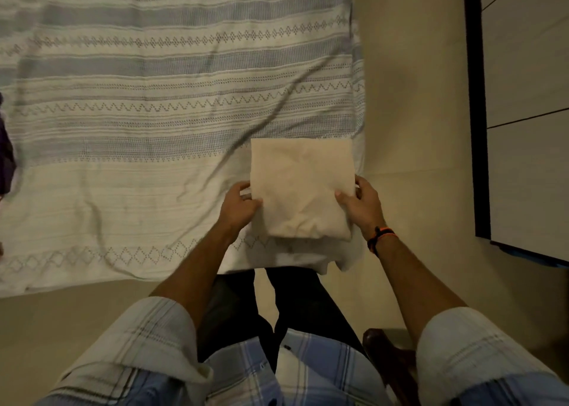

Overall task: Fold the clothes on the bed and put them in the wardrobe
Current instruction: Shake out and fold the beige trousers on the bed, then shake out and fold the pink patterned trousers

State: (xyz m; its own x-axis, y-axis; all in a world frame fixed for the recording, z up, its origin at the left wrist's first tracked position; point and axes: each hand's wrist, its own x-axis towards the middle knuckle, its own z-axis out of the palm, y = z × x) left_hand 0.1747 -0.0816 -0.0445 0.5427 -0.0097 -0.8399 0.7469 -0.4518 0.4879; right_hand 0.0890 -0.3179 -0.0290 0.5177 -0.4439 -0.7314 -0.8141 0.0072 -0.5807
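Striped bedspread (154, 103) underneath, my left hand (238, 203) and right hand (360, 207) pinch the folded cream cloth (300, 187) by both side edges, thumbs on top, so folds stay together for carrying.

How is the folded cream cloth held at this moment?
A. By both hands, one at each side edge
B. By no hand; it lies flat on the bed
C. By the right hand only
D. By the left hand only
A: the left hand and the right hand each grip one side edge of the folded cream cloth.

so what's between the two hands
In the head view, the folded cream cloth spans the gap; the left hand and right hand grip its side edges.
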